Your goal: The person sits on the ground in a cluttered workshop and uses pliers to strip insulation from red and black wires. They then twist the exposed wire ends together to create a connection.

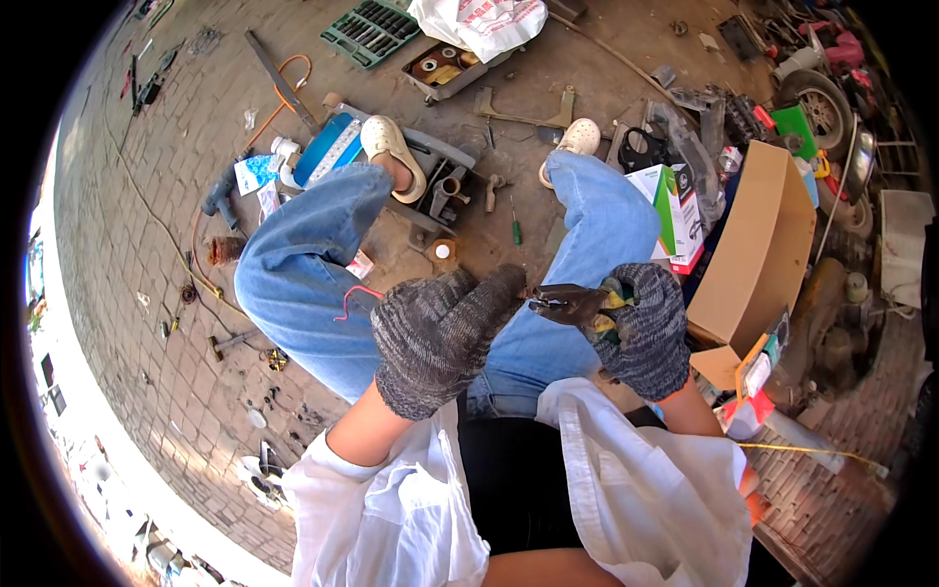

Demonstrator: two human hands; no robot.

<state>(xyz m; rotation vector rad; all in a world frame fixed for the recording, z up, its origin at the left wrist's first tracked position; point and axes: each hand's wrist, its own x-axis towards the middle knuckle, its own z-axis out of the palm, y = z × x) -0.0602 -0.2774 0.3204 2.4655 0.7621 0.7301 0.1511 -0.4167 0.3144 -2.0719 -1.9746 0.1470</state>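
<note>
Two hands (435, 338), two clogs (389, 142) and one pair of pliers (565, 304) show.

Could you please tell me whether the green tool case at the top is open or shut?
Open: the green tool case shows its rows of dark sockets uncovered.

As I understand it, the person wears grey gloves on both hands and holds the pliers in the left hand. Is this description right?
Not entirely: the head view shows the pliers in the right hand, not in the left hand. The rest is right: both hands wear grey gloves.
</note>
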